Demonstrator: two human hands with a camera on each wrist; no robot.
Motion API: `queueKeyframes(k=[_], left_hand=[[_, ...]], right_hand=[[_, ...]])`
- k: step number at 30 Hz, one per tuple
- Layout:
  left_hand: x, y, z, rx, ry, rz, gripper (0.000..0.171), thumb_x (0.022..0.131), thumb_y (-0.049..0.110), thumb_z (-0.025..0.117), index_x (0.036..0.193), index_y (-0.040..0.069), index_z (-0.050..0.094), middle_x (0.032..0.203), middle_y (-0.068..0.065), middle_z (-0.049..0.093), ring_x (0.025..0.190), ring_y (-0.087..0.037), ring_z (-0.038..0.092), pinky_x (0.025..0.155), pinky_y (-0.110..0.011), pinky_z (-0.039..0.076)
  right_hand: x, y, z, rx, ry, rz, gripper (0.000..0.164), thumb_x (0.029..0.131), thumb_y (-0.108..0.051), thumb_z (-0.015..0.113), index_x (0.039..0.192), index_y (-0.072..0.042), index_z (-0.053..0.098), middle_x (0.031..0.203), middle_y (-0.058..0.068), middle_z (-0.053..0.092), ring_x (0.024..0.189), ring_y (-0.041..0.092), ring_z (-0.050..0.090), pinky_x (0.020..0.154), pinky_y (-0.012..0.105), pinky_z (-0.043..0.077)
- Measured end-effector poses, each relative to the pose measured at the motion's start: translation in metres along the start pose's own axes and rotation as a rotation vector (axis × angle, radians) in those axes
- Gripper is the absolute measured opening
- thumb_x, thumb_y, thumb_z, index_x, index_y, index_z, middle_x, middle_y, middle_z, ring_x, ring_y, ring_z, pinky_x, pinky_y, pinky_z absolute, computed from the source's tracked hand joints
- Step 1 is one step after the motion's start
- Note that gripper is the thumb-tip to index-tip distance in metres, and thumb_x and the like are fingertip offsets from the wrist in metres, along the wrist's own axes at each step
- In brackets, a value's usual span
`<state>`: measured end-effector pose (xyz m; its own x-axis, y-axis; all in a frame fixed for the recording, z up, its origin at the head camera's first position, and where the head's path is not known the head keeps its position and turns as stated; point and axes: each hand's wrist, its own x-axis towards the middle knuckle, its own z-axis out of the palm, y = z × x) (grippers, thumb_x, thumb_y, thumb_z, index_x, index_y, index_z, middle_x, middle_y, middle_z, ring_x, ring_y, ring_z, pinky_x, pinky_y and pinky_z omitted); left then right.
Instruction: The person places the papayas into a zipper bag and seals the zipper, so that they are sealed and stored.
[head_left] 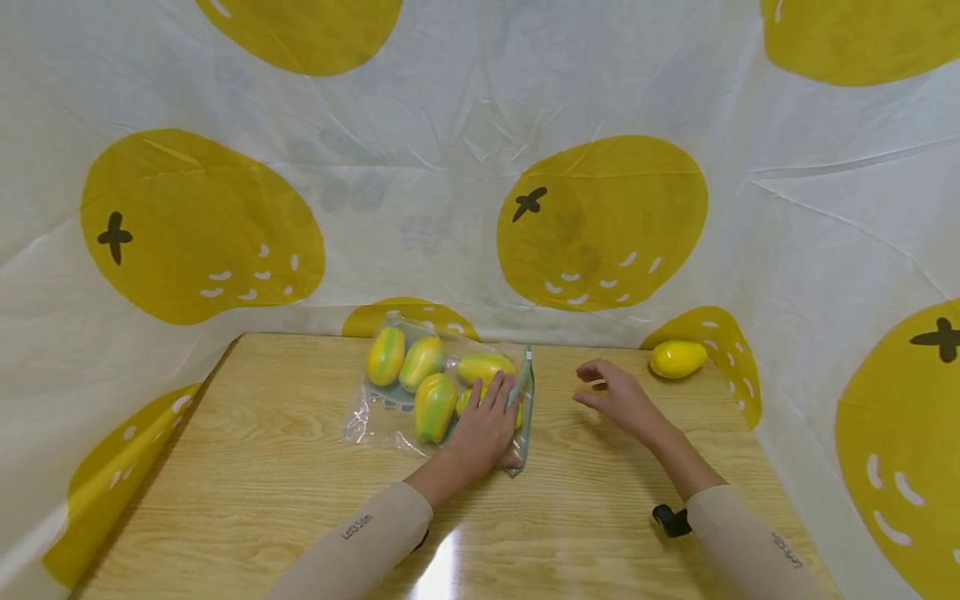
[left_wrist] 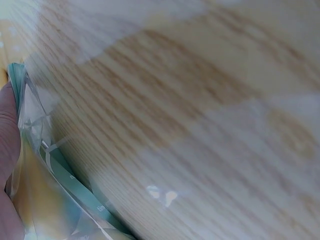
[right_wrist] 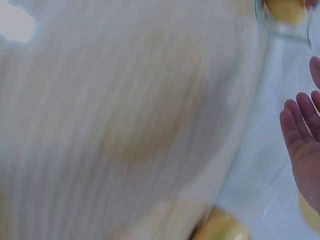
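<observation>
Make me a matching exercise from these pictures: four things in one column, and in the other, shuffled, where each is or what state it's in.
Column one:
1. Bag
2. Left hand
3. Right hand
4. Loose yellow fruit

Column two:
A. Holding nothing, over the table
B. Near the table's far right corner
C. Clear, with yellow-green fruits inside
D. Resting on clear plastic, near a zip strip

Right pairs: 1-C, 2-D, 3-A, 4-B.
</observation>
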<state>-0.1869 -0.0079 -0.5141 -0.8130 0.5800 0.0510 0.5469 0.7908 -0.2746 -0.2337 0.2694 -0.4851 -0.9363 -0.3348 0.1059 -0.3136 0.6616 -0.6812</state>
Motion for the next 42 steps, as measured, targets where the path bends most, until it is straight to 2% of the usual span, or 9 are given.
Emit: queueKeyframes(k=[5,10,13,18,27,31,38,42], left_hand=[[-0.001,-0.001,-0.001,-0.008,-0.003,0.0,0.118,0.072,0.086,0.063,0.161,0.011,0.037,0.171,-0.02,0.018,0.16,-0.036,0.016,0.126,-0.056,0.025],[0.0,-0.001,0.001,-0.006,0.002,0.012,0.117,0.074,0.085,0.061,0.16,0.009,0.038,0.171,-0.021,0.017,0.16,-0.037,0.015,0.126,-0.057,0.024],[-0.001,0.0,0.002,-0.003,-0.007,0.015,0.115,0.075,0.085,0.06,0.159,0.009,0.038,0.172,-0.022,0.015,0.16,-0.037,0.014,0.126,-0.057,0.024],[0.0,-0.001,0.002,0.016,-0.021,0.016,0.115,0.076,0.086,0.057,0.16,0.01,0.037,0.172,-0.021,0.014,0.16,-0.037,0.013,0.126,-0.057,0.023],[-0.001,-0.001,0.001,0.005,-0.021,0.014,0.116,0.076,0.086,0.058,0.16,0.009,0.037,0.172,-0.021,0.015,0.16,-0.037,0.014,0.126,-0.057,0.024],[-0.001,0.001,0.001,0.009,-0.007,0.02,0.115,0.076,0.086,0.059,0.159,0.01,0.039,0.171,-0.022,0.017,0.16,-0.037,0.016,0.126,-0.057,0.025],[0.0,-0.001,0.001,0.016,0.006,0.014,0.114,0.075,0.086,0.06,0.158,0.01,0.041,0.171,-0.021,0.017,0.16,-0.037,0.016,0.126,-0.056,0.025],[-0.001,-0.002,0.001,0.004,0.0,0.017,0.114,0.075,0.086,0.059,0.158,0.009,0.04,0.171,-0.022,0.017,0.16,-0.037,0.016,0.126,-0.057,0.025]], right_hand=[[-0.002,0.024,-0.038,-0.097,0.017,0.07,0.053,0.096,-0.018,0.074,0.14,0.005,0.055,0.141,0.028,0.058,0.13,0.05,0.053,0.106,0.063,0.046],[-0.004,0.048,-0.072,-0.202,0.064,0.103,0.057,0.096,-0.02,0.075,0.142,0.004,0.053,0.145,0.031,0.052,0.136,0.053,0.045,0.107,0.068,0.04],[-0.004,0.063,-0.088,-0.24,0.081,0.113,0.061,0.095,-0.023,0.076,0.143,0.006,0.051,0.147,0.033,0.049,0.137,0.055,0.041,0.109,0.07,0.035],[-0.003,0.081,-0.106,-0.247,0.058,0.15,0.072,0.093,-0.026,0.078,0.146,0.01,0.044,0.149,0.038,0.043,0.138,0.059,0.036,0.11,0.072,0.031],[0.002,0.097,-0.113,-0.285,-0.01,0.171,0.081,0.087,-0.018,0.082,0.147,0.015,0.038,0.146,0.042,0.041,0.133,0.06,0.039,0.108,0.071,0.034],[0.003,0.106,-0.111,-0.341,-0.009,0.152,0.083,0.083,-0.013,0.084,0.146,0.016,0.039,0.142,0.043,0.045,0.127,0.06,0.044,0.105,0.072,0.036],[0.0,0.112,-0.108,-0.429,0.01,0.132,0.082,0.08,-0.007,0.082,0.145,0.016,0.039,0.14,0.044,0.045,0.129,0.061,0.039,0.111,0.072,0.02],[-0.003,0.109,-0.106,-0.43,0.003,0.154,0.083,0.082,-0.013,0.082,0.146,0.017,0.038,0.141,0.044,0.045,0.129,0.06,0.04,0.11,0.072,0.02]])
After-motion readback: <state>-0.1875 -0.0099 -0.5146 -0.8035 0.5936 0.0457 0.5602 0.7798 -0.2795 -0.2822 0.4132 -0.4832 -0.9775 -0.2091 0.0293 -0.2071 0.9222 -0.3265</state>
